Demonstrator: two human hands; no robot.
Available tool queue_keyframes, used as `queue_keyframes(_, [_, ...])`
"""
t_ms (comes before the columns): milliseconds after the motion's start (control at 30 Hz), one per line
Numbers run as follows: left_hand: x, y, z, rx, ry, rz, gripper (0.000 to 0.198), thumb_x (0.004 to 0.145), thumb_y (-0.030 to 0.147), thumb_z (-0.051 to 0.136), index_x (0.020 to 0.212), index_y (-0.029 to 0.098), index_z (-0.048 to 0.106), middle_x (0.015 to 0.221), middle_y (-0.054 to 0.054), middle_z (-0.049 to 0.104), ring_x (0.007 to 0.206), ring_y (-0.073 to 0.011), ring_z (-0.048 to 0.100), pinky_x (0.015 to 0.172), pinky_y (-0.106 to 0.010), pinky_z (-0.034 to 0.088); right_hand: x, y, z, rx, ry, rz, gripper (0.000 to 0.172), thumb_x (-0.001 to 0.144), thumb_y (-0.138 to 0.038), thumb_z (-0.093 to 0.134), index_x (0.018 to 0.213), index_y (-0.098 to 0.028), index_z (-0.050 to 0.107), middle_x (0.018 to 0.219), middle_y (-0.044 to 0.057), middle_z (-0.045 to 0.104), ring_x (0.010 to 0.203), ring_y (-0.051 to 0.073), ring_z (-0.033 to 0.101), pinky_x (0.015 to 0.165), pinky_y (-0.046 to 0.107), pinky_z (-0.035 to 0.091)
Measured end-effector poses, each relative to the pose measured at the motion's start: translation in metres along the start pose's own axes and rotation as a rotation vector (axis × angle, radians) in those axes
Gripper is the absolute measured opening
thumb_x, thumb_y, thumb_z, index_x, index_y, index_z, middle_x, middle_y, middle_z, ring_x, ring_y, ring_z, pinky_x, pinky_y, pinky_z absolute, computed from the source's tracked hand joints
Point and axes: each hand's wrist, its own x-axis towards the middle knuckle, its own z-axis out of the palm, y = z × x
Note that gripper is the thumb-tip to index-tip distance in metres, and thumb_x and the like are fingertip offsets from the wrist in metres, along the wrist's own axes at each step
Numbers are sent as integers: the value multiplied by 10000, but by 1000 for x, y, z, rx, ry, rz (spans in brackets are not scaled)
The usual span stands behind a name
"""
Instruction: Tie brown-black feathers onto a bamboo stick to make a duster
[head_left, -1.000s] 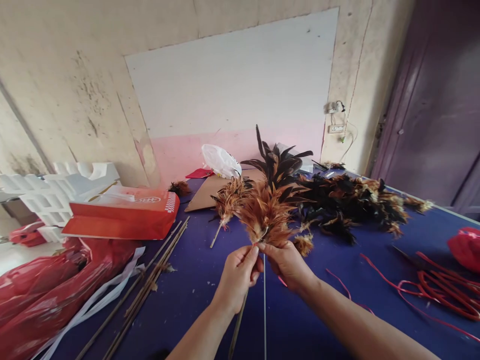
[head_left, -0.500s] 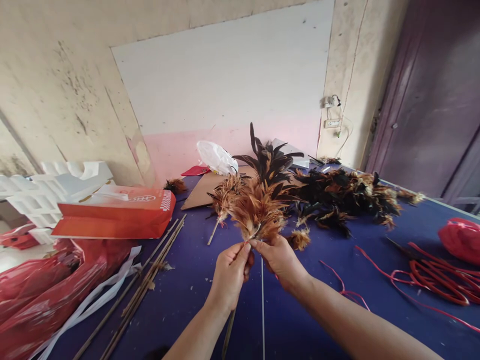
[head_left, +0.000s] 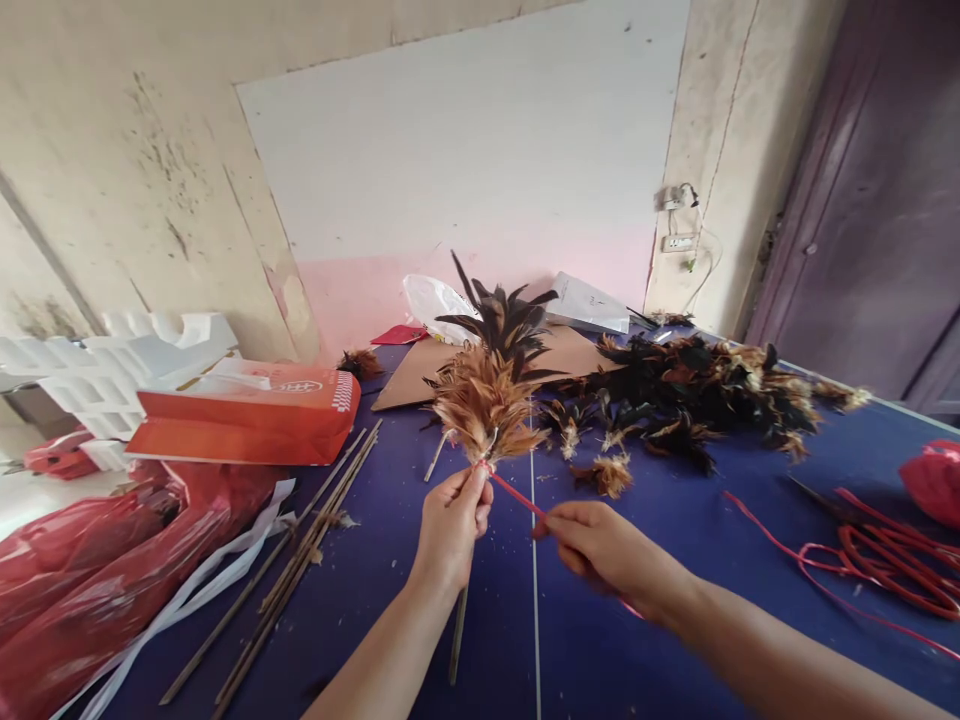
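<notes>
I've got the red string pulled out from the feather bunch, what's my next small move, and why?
Probably wind the string once more around the stick, under the feathers. Your right hand holds it taut from the base, which your left hand pinches, so a wrap would go on tight.

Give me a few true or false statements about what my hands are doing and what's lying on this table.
1. The left hand grips a feather bundle just below its feathers. True.
2. The right hand is open and holds nothing. False: its fingers pinch a red cord that runs straight up to the base of the bundle.
3. A pile of dark feathers lies on the table to the right of the bundle. True.
4. The bare sticks lie to the right of both hands. False: they lie to the left, beside the red plastic bags.
5. The tabletop is green. False: it is blue.
</notes>
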Motion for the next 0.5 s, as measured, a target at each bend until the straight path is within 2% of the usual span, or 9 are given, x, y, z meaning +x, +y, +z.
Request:
queue_keyframes(100, [1,-1,-1,-58,11,-54,306,626,408,698,659,116,615,548,34,457,411,-22,307,376,-177,171,-36,1,-37,-295,-64,68,277,768,-394,525,790,-169,685,394,-44,479,342,46,255,367,181,177])
queue_keyframes(167, [0,-2,1,-71,9,-87,301,625,401,702,657,114,616,552,32,465,408,-19,308,374,-174,173,-53,-3,-68,-443,-203,142,380,784,-461,497,717,-155,711,455,31,583,362,63,317,385,195,226])
queue_keyframes(200, [0,-2,1,-75,12,-93,299,627,397,702,653,113,613,552,32,466,409,-18,308,373,-172,174,-56,-6,-85,-495,-217,155,439,791,-491,475,665,-144,713,512,73,624,391,79,383,406,204,277])
queue_keyframes(267, [-1,-3,2,-81,16,-94,294,635,386,703,652,110,605,557,31,467,415,-18,312,375,-166,172,-50,-12,-117,-610,-122,146,457,788,-504,467,625,-152,709,625,110,674,471,117,504,468,225,357])
queue_keyframes(367, [-3,-5,3,-86,7,-97,279,664,368,690,669,104,600,568,29,465,424,-16,317,380,-156,171,-17,-17,-153,-929,185,-43,326,784,-380,502,663,-163,713,642,86,677,565,155,575,553,248,402])
queue_keyframes(433, [-3,-6,2,-89,-6,-103,271,678,362,682,689,104,602,574,30,465,425,-14,317,380,-152,172,10,-16,-162,-1162,348,-122,223,759,-214,511,818,-184,723,763,68,700,700,180,620,650,260,420])
queue_keyframes(500, [-2,-6,2,-89,-13,-101,268,681,360,682,705,104,606,578,31,464,423,-13,315,378,-151,171,33,-12,-158,-1336,410,-161,306,744,-114,481,932,-206,705,942,70,688,863,207,620,734,275,416])
